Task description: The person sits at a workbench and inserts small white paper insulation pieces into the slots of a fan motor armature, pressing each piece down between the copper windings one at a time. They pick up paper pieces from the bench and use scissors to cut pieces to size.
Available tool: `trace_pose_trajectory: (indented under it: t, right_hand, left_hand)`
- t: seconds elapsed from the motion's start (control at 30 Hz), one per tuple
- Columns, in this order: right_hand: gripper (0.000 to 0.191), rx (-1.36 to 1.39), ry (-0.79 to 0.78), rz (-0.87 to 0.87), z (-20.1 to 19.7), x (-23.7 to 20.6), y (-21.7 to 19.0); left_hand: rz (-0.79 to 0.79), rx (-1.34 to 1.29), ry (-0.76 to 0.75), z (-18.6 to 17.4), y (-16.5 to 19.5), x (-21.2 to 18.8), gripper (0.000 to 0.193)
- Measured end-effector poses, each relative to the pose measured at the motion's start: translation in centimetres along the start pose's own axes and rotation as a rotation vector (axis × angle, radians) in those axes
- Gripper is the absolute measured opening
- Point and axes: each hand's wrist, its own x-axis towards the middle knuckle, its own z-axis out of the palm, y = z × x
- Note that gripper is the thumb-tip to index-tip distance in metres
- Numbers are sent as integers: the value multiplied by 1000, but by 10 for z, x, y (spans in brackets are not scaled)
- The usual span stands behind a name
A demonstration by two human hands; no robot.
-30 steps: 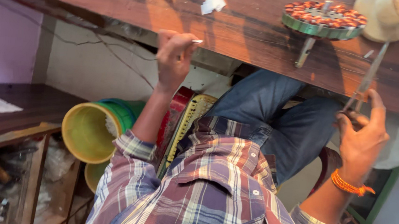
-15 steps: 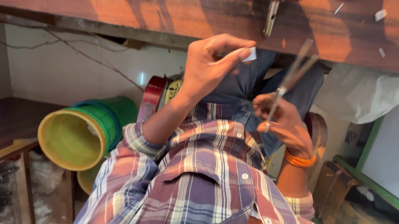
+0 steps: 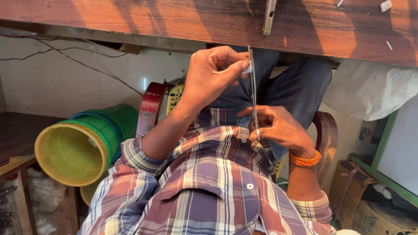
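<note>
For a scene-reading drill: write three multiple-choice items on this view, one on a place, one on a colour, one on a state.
1. Where does the yellow-and-green plastic bucket lie?
A. on the wooden bench
B. lower left of the picture, beside the person
C. in the person's lap

2. What colour is the bangle on the right hand's wrist?
A. orange
B. blue
C. white

3. How does the left hand hold the small white piece?
A. flat on an open palm
B. pinched between thumb and fingertips
C. not at all

Answers: 1 B, it lies on its side with its mouth toward the camera; 2 A, the orange band rings the wrist; 3 B, fingertips close on it beside the thin metal scissors.
</note>
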Motion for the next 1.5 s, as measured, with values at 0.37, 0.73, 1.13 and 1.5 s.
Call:
trace_pose_trajectory:
  t: [0.37, 0.73, 1.13, 1.5]
  right_hand:
    - [52, -469, 581, -131, -10, -66, -33]
    - [21, -1346, 834, -278, -62, -49, -144]
    - [19, -419, 588, -731, 18, 8, -46]
    - [11, -517, 601, -822, 21, 7, -41]
  left_hand:
    - [-234, -598, -163, 3, -25, -7, 16]
    - [-320, -342, -232, 18, -40, -34, 11]
    - [-43, 24, -153, 24, -23, -26, 9]
    - [187, 324, -91, 23, 21, -32, 16]
